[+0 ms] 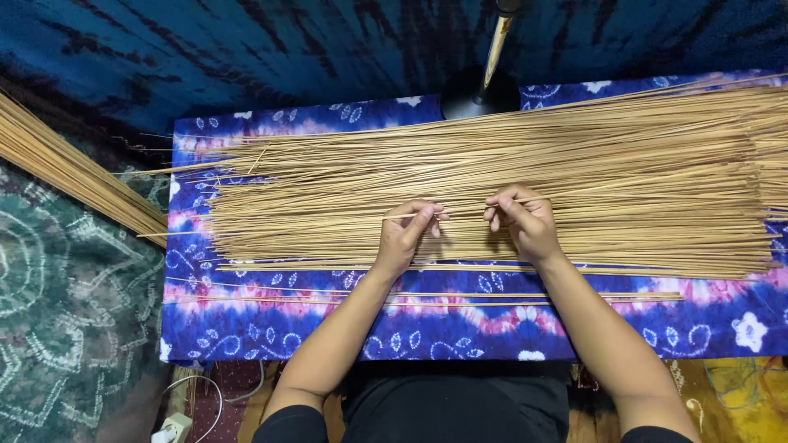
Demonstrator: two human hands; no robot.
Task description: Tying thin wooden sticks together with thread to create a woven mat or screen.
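thin straw-coloured sticks on a tie-dyed cloth

item: one thin stick (460,212), pale, straight and round, lying left to right just above the big pile. the left hand (406,234) pinches it between thumb and fingertips, fingers closed narrow on it. the right hand (525,220) pinches the same stick a little further right, fingers curled tight around it. the two hands are near each other, not touching.

beneath: a wide layer of sticks (640,189), all alike, slender and dry, matte tan, laid roughly parallel and spreading to the right edge; left ends uneven.

near side: a few loose sticks (427,296) lie apart from the pile, between it and the person.

support: a low table under a cloth (460,332), soft, tie-dyed in blue, purple and pink with white flower shapes.

far side: a black round lamp base (476,94) with a metal pole.

left: another bundle of sticks (74,176), slanting, resting on a dark green patterned fabric (66,312).
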